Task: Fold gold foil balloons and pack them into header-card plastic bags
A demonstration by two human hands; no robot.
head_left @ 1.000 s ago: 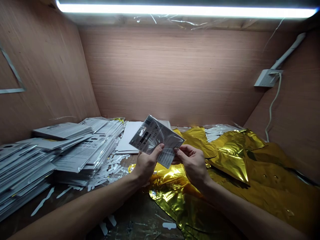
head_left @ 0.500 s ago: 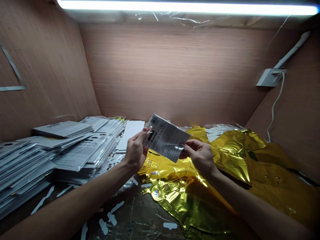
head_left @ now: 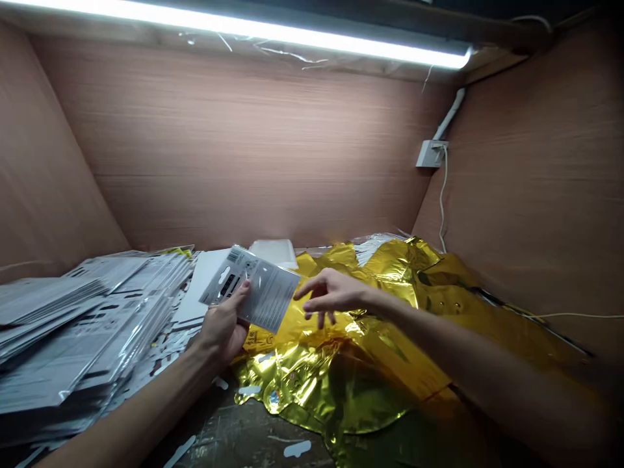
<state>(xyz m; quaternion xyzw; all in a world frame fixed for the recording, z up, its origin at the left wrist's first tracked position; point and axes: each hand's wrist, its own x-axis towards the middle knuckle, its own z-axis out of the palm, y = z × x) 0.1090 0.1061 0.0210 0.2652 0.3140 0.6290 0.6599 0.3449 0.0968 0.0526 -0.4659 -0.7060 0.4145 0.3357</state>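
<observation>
My left hand (head_left: 223, 325) is closed on a small clear plastic packet (head_left: 253, 289) with a printed grey card inside, held up over the table. My right hand (head_left: 327, 296) hovers just right of the packet with its fingers spread and nothing in them, above a crumpled pile of gold foil (head_left: 341, 364). The right hand does not touch the packet.
Stacks of similar grey-and-white packets (head_left: 73, 331) cover the left of the table. White sheets (head_left: 273, 250) lie at the back. Small white paper strips litter the dark table top (head_left: 253, 442). Wooden walls close in on three sides; a socket box (head_left: 429, 153) with a cable hangs at the right.
My right hand has let go of the packet and opened over the gold foil. The left hand keeps the packet and has moved it left and lower. The view has swung to the right.
</observation>
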